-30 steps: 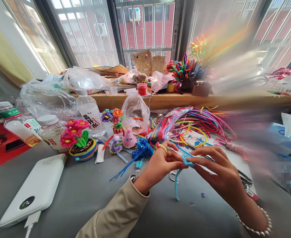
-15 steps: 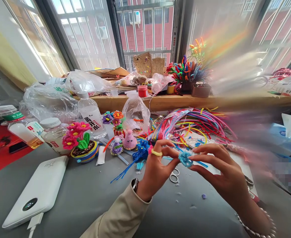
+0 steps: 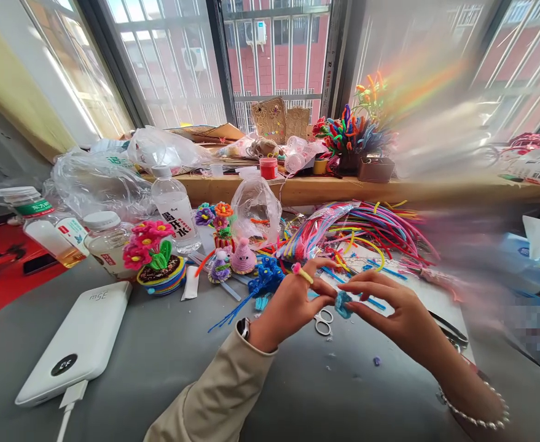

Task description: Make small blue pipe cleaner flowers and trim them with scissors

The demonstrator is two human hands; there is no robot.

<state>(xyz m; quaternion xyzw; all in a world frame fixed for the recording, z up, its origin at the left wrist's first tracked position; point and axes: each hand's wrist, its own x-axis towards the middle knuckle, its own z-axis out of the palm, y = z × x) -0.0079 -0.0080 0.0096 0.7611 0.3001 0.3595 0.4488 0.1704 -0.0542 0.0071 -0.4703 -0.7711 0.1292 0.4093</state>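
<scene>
Between my two hands is a small light-blue pipe-cleaner flower (image 3: 343, 304), held above the grey table. My left hand (image 3: 295, 302) pinches its left side with thumb and forefinger; a yellow ring with a pink bead is on one finger. From the other side, the thumb and fingertips of my right hand (image 3: 392, 301) grip it. Just below lie white-handled scissors (image 3: 324, 321). Beside my left wrist rests a bunch of dark-blue pipe-cleaner flowers (image 3: 266, 277) with long stems. A large bundle of coloured pipe cleaners (image 3: 343, 227) lies behind my hands.
A white power bank (image 3: 78, 334) with a cable lies at the left. Behind it stand a potted pink flower (image 3: 159, 276), plastic bottles (image 3: 172, 205) and crocheted figures (image 3: 243, 256). Pliers (image 3: 449, 328) lie near my right forearm. A cluttered wooden sill (image 3: 297, 191) runs along the back.
The blue flower has turned from showing its round face to a more side-on, folded look. My right fingers have shifted around it, and the whole view has moved slightly.
</scene>
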